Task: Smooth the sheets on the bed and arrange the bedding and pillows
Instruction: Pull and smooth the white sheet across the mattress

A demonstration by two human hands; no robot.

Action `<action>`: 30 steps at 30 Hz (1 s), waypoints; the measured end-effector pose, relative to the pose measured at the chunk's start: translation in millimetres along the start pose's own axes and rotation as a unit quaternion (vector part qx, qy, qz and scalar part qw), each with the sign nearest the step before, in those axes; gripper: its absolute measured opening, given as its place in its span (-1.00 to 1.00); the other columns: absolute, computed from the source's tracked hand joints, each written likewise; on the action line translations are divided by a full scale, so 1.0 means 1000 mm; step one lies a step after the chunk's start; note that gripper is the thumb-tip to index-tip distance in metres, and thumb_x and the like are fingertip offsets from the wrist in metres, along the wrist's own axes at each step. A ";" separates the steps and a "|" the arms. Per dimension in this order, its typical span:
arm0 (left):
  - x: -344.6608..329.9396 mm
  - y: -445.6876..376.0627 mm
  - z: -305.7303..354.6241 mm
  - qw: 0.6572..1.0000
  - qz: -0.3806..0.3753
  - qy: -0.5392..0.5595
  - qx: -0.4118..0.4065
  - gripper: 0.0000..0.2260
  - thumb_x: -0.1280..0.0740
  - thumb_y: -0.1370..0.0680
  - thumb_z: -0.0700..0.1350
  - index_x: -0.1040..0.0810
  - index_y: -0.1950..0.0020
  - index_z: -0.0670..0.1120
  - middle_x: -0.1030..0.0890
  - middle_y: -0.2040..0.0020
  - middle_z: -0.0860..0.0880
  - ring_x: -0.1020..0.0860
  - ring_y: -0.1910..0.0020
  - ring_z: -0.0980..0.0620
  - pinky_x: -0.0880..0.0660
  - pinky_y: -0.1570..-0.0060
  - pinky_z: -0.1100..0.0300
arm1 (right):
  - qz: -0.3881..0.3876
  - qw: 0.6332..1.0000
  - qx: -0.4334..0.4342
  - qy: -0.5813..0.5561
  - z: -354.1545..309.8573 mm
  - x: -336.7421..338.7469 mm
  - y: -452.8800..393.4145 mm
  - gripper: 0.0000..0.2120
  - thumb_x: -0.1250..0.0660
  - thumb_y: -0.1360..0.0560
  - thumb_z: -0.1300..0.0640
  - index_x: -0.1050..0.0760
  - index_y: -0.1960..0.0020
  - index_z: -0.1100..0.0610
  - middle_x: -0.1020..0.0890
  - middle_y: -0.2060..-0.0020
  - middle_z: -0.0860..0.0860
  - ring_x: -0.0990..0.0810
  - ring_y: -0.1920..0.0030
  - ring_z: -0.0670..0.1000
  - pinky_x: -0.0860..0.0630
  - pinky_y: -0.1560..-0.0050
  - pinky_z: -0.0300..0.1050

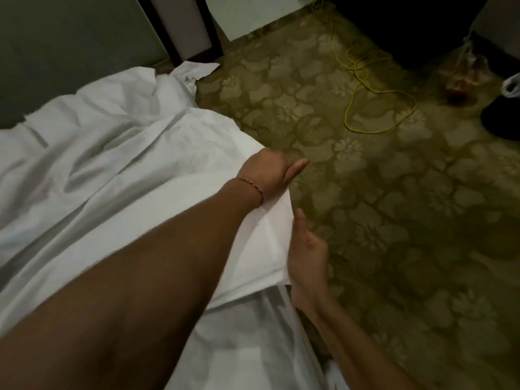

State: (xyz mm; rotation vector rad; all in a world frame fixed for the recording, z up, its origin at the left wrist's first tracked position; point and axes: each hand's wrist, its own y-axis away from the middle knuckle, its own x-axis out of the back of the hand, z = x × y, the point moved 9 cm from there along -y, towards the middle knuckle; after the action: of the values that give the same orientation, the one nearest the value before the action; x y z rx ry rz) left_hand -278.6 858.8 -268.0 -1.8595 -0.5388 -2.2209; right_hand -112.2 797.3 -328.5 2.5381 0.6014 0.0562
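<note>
A rumpled white sheet (118, 153) covers the bed on the left half of the view, full of folds and creases. My left hand (268, 175), with a thin bracelet at the wrist, is curled over the sheet's right edge, thumb sticking out toward the carpet. Just below it, my right hand (308, 260) holds the same edge at the side of the bed. Its fingers are tucked behind the cloth and its thumb points up. A flatter layer of white bedding (247, 342) lies underneath near the bottom.
Olive flower-patterned carpet (394, 220) fills the right side. A yellow cord (380, 108) loops on it. A white paper (197, 69) lies by the bed's far corner. Dark furniture (408, 26), a plastic bag (512, 86) and a dark panel (70, 46) stand at the back.
</note>
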 end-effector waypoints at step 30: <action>0.121 0.364 -0.187 0.949 -0.061 -0.025 0.309 -0.37 0.13 -0.59 0.37 -0.23 -0.53 0.07 -0.22 -0.57 0.01 -0.23 -0.48 -0.10 -0.29 -0.35 -0.07 | -0.285 0.562 0.310 0.712 -0.112 -0.184 0.156 -0.31 0.00 -0.61 -0.31 -0.03 -0.60 0.05 -0.09 -0.58 0.07 -0.07 -0.55 0.12 -0.14 -0.47 0.12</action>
State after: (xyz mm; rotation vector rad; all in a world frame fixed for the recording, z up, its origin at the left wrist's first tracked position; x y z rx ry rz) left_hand -334.4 461.8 -121.9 -1.5731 -1.2218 -1.7693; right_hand -231.5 653.6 -139.2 2.0785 2.2967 2.0972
